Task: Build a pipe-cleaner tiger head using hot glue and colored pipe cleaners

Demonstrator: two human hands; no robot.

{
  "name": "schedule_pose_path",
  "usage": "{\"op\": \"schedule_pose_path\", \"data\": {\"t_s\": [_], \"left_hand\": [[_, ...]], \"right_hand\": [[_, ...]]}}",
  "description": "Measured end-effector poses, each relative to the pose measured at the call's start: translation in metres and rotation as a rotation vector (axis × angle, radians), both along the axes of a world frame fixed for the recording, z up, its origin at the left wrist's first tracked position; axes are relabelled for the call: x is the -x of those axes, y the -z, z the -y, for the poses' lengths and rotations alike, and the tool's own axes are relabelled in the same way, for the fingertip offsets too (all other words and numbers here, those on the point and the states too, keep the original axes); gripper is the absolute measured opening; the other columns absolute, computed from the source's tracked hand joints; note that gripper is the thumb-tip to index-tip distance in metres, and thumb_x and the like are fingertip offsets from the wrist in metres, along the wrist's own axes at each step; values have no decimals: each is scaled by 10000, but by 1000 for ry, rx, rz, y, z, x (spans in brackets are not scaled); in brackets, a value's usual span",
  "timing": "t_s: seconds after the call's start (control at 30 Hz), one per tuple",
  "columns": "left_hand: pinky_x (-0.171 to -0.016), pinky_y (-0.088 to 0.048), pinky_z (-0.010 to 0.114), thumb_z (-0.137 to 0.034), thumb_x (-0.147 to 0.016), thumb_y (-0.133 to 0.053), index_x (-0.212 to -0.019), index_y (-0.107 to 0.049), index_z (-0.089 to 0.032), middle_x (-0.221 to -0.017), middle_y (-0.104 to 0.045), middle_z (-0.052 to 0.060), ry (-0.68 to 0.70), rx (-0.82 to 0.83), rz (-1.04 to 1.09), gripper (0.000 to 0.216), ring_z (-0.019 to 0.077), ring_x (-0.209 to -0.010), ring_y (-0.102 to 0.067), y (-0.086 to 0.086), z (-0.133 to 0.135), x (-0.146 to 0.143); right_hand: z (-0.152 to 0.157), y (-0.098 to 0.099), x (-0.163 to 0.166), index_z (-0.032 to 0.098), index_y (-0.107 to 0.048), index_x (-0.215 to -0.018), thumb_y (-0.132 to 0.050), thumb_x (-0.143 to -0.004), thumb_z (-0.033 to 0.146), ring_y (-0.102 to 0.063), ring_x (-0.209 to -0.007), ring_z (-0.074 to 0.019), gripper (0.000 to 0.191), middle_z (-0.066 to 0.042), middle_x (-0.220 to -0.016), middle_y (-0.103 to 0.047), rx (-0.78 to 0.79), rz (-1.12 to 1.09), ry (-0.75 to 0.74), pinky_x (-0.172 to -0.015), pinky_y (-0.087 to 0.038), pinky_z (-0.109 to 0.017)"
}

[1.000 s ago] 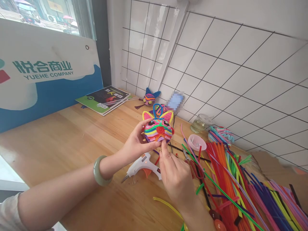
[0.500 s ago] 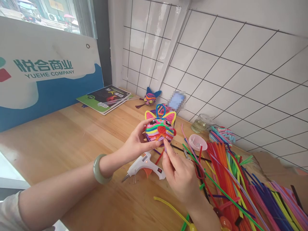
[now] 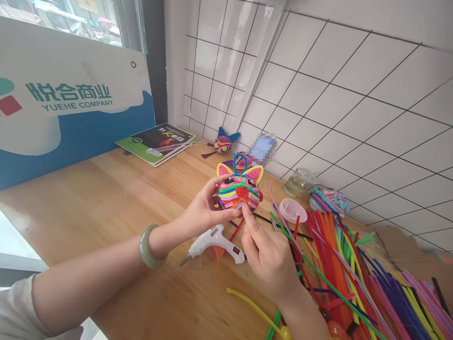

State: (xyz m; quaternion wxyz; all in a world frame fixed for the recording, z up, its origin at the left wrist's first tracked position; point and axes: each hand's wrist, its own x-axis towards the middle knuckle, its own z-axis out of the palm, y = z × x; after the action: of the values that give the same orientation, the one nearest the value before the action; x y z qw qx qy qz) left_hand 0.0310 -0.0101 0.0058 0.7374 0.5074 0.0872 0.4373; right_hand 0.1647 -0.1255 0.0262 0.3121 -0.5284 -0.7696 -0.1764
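Observation:
My left hand (image 3: pixel 203 210) grips a rainbow-striped cat head made of pipe cleaners (image 3: pixel 239 189) above the wooden table (image 3: pixel 106 203). It has pink ears with yellow edges and a red nose. My right hand (image 3: pixel 271 255) is below it, with its fingers pinched at the head's lower edge. What they pinch is too small to make out. A green bangle (image 3: pixel 150 245) sits on my left wrist.
A white glue gun (image 3: pixel 212 243) lies under my hands. A heap of coloured pipe cleaners (image 3: pixel 354 278) covers the right. A pink dish (image 3: pixel 292 209), a glass jar (image 3: pixel 299 182), a smaller craft figure (image 3: pixel 223 143) and a magazine (image 3: pixel 155 144) stand near the tiled wall.
The cat head and both hands have drifted slightly right. My right fingers rose from under the head to its lower edge.

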Motion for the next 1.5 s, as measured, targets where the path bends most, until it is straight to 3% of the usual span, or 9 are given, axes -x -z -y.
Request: {"op": "schedule_pose_path", "data": {"t_s": [0.23,0.43,0.73,0.87,1.03,1.13,1.33,1.5], "left_hand": [[-911,-512,383,-153,-682,-792,-1239,-501,-303,-1258,-549,48,36,22,-21,646,235,-1074,-602,-2,0,3],[-875,-534,411,-277,-844,-647,-1257,-499,-288,-1282,-553,69,90,100,-52,439,262,-1113,-581,-8,2,8],[-849,-543,367,-167,-680,-796,-1231,-488,-260,-1197,-592,68,21,74,-51,638,235,-1031,-622,-3,0,2],[-823,-552,385,-185,-663,-808,-1214,-492,-265,-1194,-597,70,-7,74,-61,640,251,-1016,-632,-4,0,3],[-889,-526,384,-189,-684,-794,-1211,-490,-255,-1188,-609,70,-58,51,-38,613,245,-1060,-618,-5,1,2],[-910,-515,395,-193,-678,-799,-1212,-487,-252,-1217,-591,76,-66,40,-27,620,250,-1070,-614,-5,1,2],[-890,-522,397,-187,-687,-792,-1204,-495,-259,-1198,-600,65,-47,45,-35,601,246,-1044,-624,-5,0,3],[-854,-542,385,-182,-685,-791,-1196,-506,-272,-1214,-580,61,-28,40,-21,592,242,-1031,-624,-3,-2,3]], "right_hand": [[-1,-2,-5,10,-453,-1325,-441,-920,80,-472,-496,-141,412,11,-593,-526,-78,267,108,-484,-324,-305],[-2,-3,-7,5,-454,-1324,-439,-910,70,-486,-508,-145,419,4,-608,-542,-79,313,127,-489,-340,-309],[-3,1,-5,22,-424,-1363,-428,-921,77,-517,-502,-138,445,3,-601,-566,-45,214,99,-487,-393,-288],[-4,1,2,80,-435,-1382,-435,-931,89,-577,-515,-130,451,-15,-640,-643,-9,-1,61,-508,-458,-262],[-2,-2,16,110,-562,-1273,-505,-912,112,-673,-617,-122,366,-78,-848,-744,-73,-244,69,-606,-540,-219],[-1,-1,21,118,-607,-1221,-539,-900,140,-661,-557,-107,329,-56,-788,-749,-65,-328,113,-606,-554,-198],[-1,-1,20,140,-594,-1245,-515,-907,140,-672,-585,-104,347,-60,-847,-757,-21,-336,86,-586,-549,-194],[-3,-7,9,109,-592,-1241,-476,-908,90,-615,-504,-114,352,-41,-708,-721,-45,-148,39,-508,-493,-232]]}}
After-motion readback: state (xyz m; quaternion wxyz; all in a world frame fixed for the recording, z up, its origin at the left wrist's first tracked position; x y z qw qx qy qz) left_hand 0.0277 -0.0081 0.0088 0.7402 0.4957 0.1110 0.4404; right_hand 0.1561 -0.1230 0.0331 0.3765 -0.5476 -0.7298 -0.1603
